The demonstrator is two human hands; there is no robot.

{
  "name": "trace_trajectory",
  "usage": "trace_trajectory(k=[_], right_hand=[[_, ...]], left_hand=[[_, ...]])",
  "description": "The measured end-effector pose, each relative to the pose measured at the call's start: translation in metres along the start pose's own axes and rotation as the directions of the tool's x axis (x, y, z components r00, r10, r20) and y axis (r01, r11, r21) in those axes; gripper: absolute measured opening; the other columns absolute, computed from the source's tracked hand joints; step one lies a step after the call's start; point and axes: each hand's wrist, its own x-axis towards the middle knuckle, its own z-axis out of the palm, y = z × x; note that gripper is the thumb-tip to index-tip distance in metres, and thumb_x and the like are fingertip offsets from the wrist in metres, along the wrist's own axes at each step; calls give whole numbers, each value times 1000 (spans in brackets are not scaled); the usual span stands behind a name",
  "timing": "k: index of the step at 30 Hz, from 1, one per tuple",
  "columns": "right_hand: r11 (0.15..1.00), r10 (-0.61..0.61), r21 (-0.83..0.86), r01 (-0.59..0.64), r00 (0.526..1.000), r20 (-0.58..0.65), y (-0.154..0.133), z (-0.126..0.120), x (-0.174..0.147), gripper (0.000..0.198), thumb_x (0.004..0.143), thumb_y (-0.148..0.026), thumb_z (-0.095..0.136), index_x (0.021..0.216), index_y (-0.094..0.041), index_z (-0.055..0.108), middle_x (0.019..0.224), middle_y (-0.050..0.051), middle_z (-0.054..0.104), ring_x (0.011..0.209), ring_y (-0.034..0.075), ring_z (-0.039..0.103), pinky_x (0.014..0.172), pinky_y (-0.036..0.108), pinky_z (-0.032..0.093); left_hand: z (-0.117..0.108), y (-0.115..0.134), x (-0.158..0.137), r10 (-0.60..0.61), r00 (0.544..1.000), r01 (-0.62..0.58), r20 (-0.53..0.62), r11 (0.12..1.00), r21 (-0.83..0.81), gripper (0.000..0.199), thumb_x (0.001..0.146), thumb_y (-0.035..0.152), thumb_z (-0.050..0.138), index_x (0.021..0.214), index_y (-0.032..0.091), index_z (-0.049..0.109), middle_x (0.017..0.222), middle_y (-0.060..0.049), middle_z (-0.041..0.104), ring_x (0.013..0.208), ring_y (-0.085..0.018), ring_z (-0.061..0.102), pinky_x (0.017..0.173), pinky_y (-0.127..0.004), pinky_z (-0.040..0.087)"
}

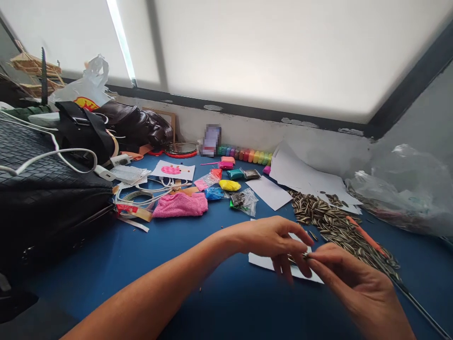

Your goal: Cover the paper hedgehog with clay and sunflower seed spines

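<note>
My left hand hangs over a small white sheet of paper, fingers loosely spread and partly smeared by motion. Right beside its fingertips, my right hand is closed in a pinch of thumb and forefinger. A small dark sunflower seed shows at that pinch, mostly hidden by fingers. The hands cover much of the paper, so what lies on it is hard to make out. Behind my right hand spreads a heap of striped sunflower seeds, with an orange-handled tool lying on it.
Colourful clay packets, among them a yellow packet, lie mid-table near a pink cloth. White sheets and a clear plastic bag are at the right. A black woven bag and white cables occupy the left.
</note>
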Motion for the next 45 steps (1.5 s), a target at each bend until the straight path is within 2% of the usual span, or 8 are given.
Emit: trace_trajectory(k=[5, 10, 16, 23, 26, 29, 32, 45], right_hand=[[998, 6, -67, -8, 999, -33, 2, -4, -1, 11, 82, -35, 73, 83, -24, 74, 71, 1, 68, 60, 14, 65, 50, 18, 54], [1000, 25, 6, -25, 1000, -16, -4, 0, -2, 10, 82, -34, 73, 84, -25, 75, 73, 2, 69, 60, 16, 67, 52, 21, 55], [998, -7, 68, 11, 998, -57, -9, 3, 1, 11, 79, -35, 75, 86, -26, 78, 76, 3, 71, 63, 18, 69, 53, 22, 57], [983, -132, -143, 118, 987, -92, 0, 1, -6, 8, 84, -33, 71, 84, -26, 73, 77, 2, 68, 62, 15, 65, 48, 21, 51], [925, -249, -306, 226, 968, -35, 2, 2, -8, 4, 87, -29, 67, 86, -25, 69, 74, 1, 64, 57, 12, 62, 47, 20, 48], [821, -372, -440, 363, 926, 69, 4, 6, -8, 12, 92, -24, 59, 84, -24, 67, 70, 0, 63, 55, 10, 61, 52, 19, 49], [720, -440, -539, 437, 888, 132, 8, 10, -8, 20, 96, -23, 51, 81, -24, 65, 68, -2, 62, 50, 8, 61, 48, 18, 45], [551, -502, -666, 503, 837, 216, 20, 17, -12, 28, 100, -24, 46, 81, -19, 66, 69, 0, 65, 50, 8, 61, 52, 21, 43]], left_hand=[[-4, 3, -3, -57, 998, 57, -2, 998, 8, 17, 95, 30, 57, 95, 14, 62, 83, -1, 67, 59, -7, 63, 59, -21, 48], [-4, -1, -1, -56, 998, 56, -26, 998, -7, 30, 77, 40, 77, 85, 15, 63, 70, 5, 61, 54, -6, 61, 53, -18, 43], [-5, 0, -2, -54, 998, 55, -32, 998, 9, 34, 79, 46, 75, 82, 14, 64, 70, 4, 62, 54, -6, 60, 53, -19, 41], [-5, 4, -5, -100, 994, 107, -52, 982, 158, 20, 94, 30, 53, 92, 14, 64, 76, 1, 64, 54, -6, 60, 55, -19, 44], [-6, 9, -10, -156, 978, 203, -139, 864, 461, 13, 87, 21, 55, 90, 14, 65, 67, 1, 63, 54, -10, 60, 55, -22, 45], [-6, 15, -15, -157, 958, 286, -239, 552, 783, 16, 72, 10, 55, 80, 15, 68, 69, -3, 67, 65, -16, 62, 58, -25, 44], [-6, 15, -16, -188, 951, 301, -245, 391, 870, 20, 66, 10, 57, 81, 16, 69, 79, -7, 71, 72, -19, 62, 57, -26, 43], [-16, 3, -10, -245, 944, 306, -222, 398, 865, 20, 62, 16, 58, 79, 17, 68, 83, -8, 72, 72, -21, 64, 56, -27, 43]])
